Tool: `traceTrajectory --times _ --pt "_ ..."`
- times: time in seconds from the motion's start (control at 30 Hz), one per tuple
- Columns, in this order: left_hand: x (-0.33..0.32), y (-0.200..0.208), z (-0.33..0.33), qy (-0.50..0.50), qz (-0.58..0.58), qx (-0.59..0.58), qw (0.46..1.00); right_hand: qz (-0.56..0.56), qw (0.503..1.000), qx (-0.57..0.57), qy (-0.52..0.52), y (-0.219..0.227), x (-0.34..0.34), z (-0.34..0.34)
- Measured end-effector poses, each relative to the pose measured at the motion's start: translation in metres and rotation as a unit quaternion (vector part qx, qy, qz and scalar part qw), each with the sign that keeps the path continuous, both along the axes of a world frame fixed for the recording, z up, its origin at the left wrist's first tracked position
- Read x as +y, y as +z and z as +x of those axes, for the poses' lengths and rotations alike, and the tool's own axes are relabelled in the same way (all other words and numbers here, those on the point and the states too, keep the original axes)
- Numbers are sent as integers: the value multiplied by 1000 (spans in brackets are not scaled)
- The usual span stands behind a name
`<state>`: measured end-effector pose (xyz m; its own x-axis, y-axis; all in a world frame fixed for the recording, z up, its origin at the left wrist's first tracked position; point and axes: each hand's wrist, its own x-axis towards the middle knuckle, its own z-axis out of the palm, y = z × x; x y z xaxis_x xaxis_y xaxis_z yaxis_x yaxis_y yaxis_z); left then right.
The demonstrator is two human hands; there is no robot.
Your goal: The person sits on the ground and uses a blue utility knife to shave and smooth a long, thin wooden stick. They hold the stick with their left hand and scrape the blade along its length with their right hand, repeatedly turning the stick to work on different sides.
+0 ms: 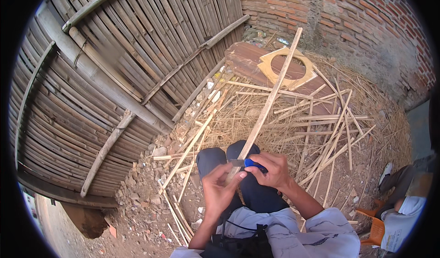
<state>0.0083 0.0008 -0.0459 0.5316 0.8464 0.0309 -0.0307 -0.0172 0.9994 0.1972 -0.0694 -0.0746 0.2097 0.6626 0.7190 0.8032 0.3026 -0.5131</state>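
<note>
A long pale bamboo strip (271, 98) slants up and away from my lap, between my knees. Its near end is gripped by my left hand (215, 185), thumb along the strip. In my right hand (274, 170) is a blue-handled utility knife (255, 164), fingers wrapped round the handle. The knife's dark blade end points left and lies across the strip, just beyond my left thumb. My fingers partly hide the near end of the strip.
Loose bamboo strips (328, 148) lie scattered over straw on the ground. Farther off are a brown plank (245, 65) and a yellowish board with a round hole (303, 80). A bamboo wall (151, 42) stands left, a brick wall (362, 29) behind. Another person sits on an orange chair (376, 230) at right.
</note>
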Motion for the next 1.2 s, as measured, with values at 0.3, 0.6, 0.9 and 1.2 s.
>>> traceTrajectory --times 0.3,0.6,0.9,1.2 --pt "2 -7 -6 16 80 31 996 55 994 7 -99 -3 11 32" --pt "5 -2 -41 -26 -39 83 995 95 937 192 -276 3 1 157" --pt "11 1 -19 -77 -104 31 991 -1 997 78 -30 -3 -2 25" --pt "5 0 -4 -78 -56 -30 995 -1 1000 14 -2 8 -1 -1"
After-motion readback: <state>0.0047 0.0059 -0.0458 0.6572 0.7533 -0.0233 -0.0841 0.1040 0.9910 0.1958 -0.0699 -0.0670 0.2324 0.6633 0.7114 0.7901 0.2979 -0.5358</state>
